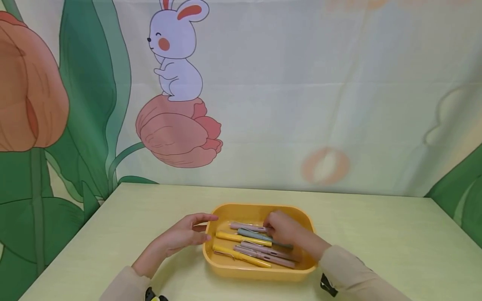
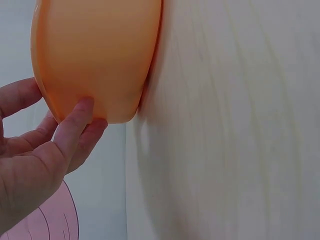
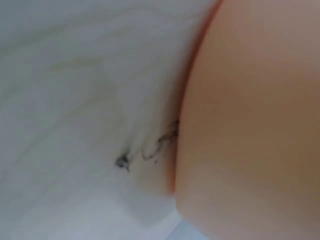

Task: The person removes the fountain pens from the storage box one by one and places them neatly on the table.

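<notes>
Left hand [image 1: 180,235] pinches the yellow tray [image 1: 260,274] at its left end; right hand [image 1: 284,229] dips inside it, curled at the rearmost pink pen [image 1: 246,227], grip impossible to tell! Pen-sorting, apparently; next wants a sure pinch.

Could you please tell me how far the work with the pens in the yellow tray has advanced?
Already done, it seems: several pens lie in the yellow tray. In hand: the right hand is at the upper lilac pen, its exact grip hidden; the left hand touches the tray's left end. Left: perhaps some sorting, since the colours lie mixed; the pictures do not show how much.
</notes>
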`<state>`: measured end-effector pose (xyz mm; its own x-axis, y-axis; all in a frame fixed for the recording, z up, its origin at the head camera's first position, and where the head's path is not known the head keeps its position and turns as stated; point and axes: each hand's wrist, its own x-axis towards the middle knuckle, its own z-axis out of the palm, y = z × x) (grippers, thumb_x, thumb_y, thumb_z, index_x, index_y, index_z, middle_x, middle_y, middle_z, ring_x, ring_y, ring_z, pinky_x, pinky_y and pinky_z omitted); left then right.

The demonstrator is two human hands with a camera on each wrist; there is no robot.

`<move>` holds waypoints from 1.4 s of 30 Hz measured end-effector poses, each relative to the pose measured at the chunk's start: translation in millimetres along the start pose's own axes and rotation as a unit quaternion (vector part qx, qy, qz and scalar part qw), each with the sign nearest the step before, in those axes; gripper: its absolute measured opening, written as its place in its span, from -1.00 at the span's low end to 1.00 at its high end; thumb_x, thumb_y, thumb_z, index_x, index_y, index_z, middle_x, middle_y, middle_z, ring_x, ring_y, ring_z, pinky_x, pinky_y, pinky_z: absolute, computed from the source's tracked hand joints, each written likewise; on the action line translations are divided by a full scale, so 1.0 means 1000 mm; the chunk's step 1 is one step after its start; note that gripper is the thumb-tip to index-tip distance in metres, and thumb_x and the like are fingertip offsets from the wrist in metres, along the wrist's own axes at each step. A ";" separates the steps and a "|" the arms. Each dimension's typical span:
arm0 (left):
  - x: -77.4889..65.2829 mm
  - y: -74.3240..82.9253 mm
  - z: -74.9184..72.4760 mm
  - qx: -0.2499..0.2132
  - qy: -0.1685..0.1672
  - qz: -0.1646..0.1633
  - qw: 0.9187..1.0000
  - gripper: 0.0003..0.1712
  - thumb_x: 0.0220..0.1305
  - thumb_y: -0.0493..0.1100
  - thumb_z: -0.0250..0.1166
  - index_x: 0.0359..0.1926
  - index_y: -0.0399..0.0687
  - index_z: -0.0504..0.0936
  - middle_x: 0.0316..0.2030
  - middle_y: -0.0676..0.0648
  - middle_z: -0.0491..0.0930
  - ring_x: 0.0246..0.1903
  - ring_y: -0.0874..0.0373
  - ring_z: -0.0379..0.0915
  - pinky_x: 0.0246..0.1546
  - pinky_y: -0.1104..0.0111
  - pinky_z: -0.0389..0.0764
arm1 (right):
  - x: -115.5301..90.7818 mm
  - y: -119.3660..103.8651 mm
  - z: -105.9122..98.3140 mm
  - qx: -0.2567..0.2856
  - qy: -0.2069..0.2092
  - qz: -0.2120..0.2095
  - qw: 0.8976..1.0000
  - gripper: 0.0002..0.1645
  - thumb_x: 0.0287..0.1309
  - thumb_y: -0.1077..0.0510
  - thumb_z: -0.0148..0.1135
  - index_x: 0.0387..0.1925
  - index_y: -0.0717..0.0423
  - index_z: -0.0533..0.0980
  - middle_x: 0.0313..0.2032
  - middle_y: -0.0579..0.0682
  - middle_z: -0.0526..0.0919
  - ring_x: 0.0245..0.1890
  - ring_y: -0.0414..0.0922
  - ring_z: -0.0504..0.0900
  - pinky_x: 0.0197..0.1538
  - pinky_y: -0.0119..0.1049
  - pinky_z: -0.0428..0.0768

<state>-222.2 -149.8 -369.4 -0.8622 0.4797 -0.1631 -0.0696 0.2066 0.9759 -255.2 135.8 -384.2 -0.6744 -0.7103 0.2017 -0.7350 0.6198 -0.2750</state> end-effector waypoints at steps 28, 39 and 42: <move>0.000 0.000 0.002 0.001 -0.001 0.004 1.000 -0.39 0.10 -0.45 0.17 0.21 -0.41 0.24 0.21 -0.36 0.20 0.15 -0.19 0.24 -0.04 0.24 0.52 | -0.041 0.023 -0.052 0.144 0.059 0.043 0.987 -0.85 0.00 0.31 0.27 -0.32 0.25 0.64 -0.37 0.00 0.67 -0.45 -0.27 0.50 -0.37 -0.43 0.56; -0.001 -0.001 0.002 0.002 0.004 0.001 1.000 -0.40 0.09 -0.45 0.17 0.20 -0.41 0.25 0.21 -0.35 0.20 0.15 -0.20 0.23 -0.03 0.24 0.52 | -0.058 0.038 -0.068 0.185 0.068 0.084 0.977 -0.81 0.05 0.30 0.23 -0.26 0.30 0.61 -0.32 0.08 0.66 -0.42 -0.25 0.55 -0.36 -0.43 0.58; -0.001 -0.001 0.001 0.002 0.003 0.001 1.000 -0.40 0.09 -0.45 0.17 0.20 -0.41 0.25 0.20 -0.34 0.21 0.15 -0.19 0.25 -0.04 0.25 0.52 | -0.065 0.043 -0.072 0.182 0.070 0.093 0.976 -0.81 0.05 0.30 0.23 -0.25 0.30 0.60 -0.31 0.09 0.66 -0.40 -0.26 0.55 -0.35 -0.43 0.58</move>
<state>-220.8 -149.1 -370.4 -0.8652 0.4751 -0.1605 -0.0666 0.2084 0.9758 -248.6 232.4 -341.7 -0.8155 -0.5284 0.2360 -0.5423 0.5553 -0.6305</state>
